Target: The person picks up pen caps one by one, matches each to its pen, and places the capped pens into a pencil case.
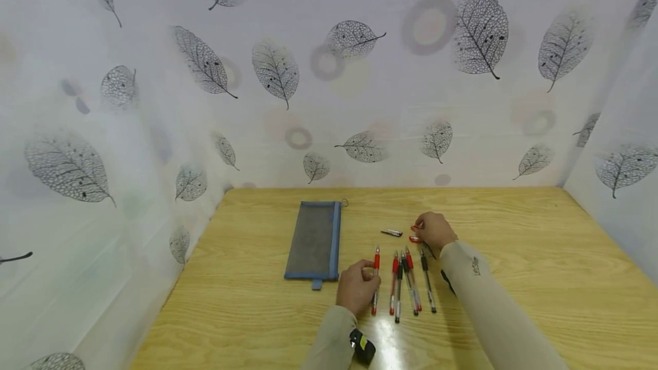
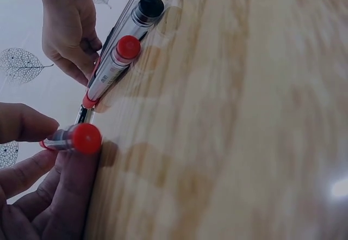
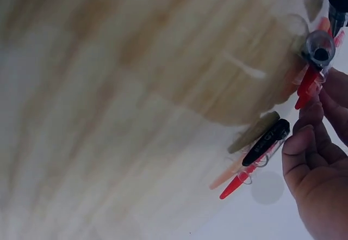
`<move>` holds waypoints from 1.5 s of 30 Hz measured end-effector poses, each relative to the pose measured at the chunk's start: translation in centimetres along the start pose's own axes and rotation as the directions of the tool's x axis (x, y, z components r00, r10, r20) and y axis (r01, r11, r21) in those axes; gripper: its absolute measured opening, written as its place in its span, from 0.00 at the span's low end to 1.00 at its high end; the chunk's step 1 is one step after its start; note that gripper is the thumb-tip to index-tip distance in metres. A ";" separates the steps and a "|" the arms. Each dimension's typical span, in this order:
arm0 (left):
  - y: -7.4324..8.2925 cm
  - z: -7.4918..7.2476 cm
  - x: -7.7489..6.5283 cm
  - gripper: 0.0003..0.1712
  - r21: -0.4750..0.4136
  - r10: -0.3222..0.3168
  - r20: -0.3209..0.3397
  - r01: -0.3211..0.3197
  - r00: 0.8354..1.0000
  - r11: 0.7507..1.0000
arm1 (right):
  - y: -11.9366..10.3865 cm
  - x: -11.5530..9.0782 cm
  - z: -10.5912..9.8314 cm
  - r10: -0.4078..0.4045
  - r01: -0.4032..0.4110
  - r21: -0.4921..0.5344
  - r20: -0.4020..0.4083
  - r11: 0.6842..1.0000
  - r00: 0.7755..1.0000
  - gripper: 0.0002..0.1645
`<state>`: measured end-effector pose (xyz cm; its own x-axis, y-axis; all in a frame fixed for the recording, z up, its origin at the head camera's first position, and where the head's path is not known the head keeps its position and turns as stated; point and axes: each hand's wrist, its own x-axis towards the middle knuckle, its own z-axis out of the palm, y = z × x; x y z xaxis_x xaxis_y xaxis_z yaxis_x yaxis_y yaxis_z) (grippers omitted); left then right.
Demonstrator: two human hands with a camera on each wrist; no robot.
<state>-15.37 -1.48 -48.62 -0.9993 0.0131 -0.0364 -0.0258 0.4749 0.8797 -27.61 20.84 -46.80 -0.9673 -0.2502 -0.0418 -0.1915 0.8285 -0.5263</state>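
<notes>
My left hand pinches a clear-barrelled red gel pen between thumb and fingers, close over the table; its round red end faces the left wrist camera. Forward and to the right, my right hand reaches down to small red pen caps, its fingertips pinching a red cap. A second red cap lies just below those fingertips. Between the hands several uncapped red and black gel pens lie roughly side by side, among them a black pen nearest the right forearm.
A grey mesh zip pouch with blue edging lies left of the pens. A black-clipped clear cap rests beyond them. More caps, one black and one red, lie beside the right fingers. Leaf-patterned sheeting borders the wooden table.
</notes>
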 end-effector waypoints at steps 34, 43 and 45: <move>-0.1 0.3 -0.1 0.16 -0.005 0.004 -0.007 -0.004 1.000 1.000 | 1.1 0.0 -0.2 -0.021 0.021 0.080 0.006 0.997 1.000 0.15; 0.0 0.2 -0.1 0.16 0.000 -0.004 -0.008 0.004 1.000 1.000 | 1.7 0.1 0.2 0.003 0.014 0.243 -0.071 0.970 0.997 0.14; 0.0 0.2 -0.1 0.16 -0.003 -0.003 -0.009 0.003 1.000 1.000 | 1.7 0.2 0.3 0.016 0.008 0.282 -0.084 0.960 0.996 0.15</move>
<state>-15.28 -1.31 -48.75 -0.9994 0.0039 -0.0345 -0.0285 0.4723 0.8810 -28.04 22.06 -47.94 -0.9808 -0.1937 0.0209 -0.1446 0.6519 -0.7444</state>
